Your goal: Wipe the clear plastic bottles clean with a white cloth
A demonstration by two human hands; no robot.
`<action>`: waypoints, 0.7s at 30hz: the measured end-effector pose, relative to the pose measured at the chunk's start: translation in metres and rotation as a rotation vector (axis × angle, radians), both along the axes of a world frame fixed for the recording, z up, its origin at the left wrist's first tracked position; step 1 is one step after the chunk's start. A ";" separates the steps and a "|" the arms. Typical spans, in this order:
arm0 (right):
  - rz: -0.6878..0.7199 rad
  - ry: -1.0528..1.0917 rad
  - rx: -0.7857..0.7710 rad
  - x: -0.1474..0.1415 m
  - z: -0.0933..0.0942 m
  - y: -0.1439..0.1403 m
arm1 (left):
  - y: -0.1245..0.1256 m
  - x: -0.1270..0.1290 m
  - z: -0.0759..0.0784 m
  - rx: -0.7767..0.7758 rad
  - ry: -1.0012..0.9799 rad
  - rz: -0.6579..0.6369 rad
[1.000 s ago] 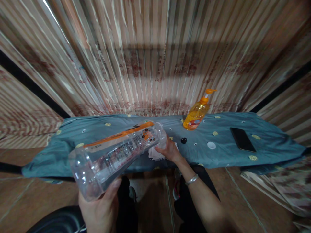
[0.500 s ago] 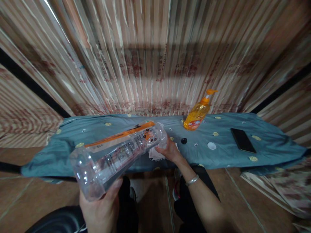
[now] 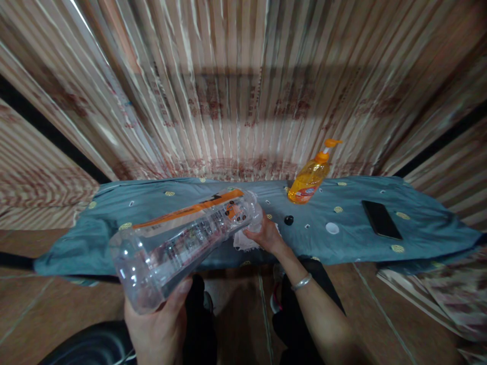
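A large clear plastic bottle [image 3: 198, 228] with an orange-and-clear printed label lies tilted across the view, its base low on the left and its narrow end up on the right. My left hand [image 3: 160, 314] grips it from below at the base, thumb along the near side. At the narrow end, my right hand [image 3: 265, 234] is closed around the bottle, with a silver bracelet on that wrist. The bottle hides some of the right fingers. A pale cloth [image 3: 243, 242] shows just under the right hand; whether the hand also pinches it I cannot tell.
On the teal patterned cloth-covered bench [image 3: 350, 248] stand or lie a pump bottle of orange liquid [image 3: 307, 182], a small black cap [image 3: 288, 220], a white disc [image 3: 332, 228] and a black phone [image 3: 381, 219]. A striped curtain [image 3: 236, 101] hangs behind.
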State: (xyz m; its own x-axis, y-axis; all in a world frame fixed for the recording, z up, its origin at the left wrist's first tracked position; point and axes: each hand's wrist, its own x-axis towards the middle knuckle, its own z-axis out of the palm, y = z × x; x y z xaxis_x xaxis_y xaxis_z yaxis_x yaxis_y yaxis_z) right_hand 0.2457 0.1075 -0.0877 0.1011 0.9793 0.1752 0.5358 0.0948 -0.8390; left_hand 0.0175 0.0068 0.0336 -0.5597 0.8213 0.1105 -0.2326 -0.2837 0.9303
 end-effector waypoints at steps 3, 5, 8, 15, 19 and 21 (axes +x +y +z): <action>-0.013 -0.010 -0.001 0.000 -0.001 0.000 | -0.001 -0.001 -0.001 0.007 0.000 -0.006; -0.017 -0.017 -0.007 -0.001 0.001 0.000 | -0.001 -0.001 -0.001 0.006 0.014 -0.009; -0.018 -0.023 -0.015 -0.002 0.004 -0.001 | -0.001 0.000 -0.001 0.006 0.015 -0.005; -0.018 -0.027 -0.041 -0.002 0.008 -0.003 | 0.000 0.001 0.002 -0.012 -0.010 0.009; -0.012 -0.007 -0.024 -0.001 0.005 -0.001 | -0.001 -0.001 0.000 -0.020 -0.018 -0.006; -0.020 0.003 -0.013 -0.001 0.004 0.000 | -0.002 -0.002 -0.002 -0.018 -0.014 -0.011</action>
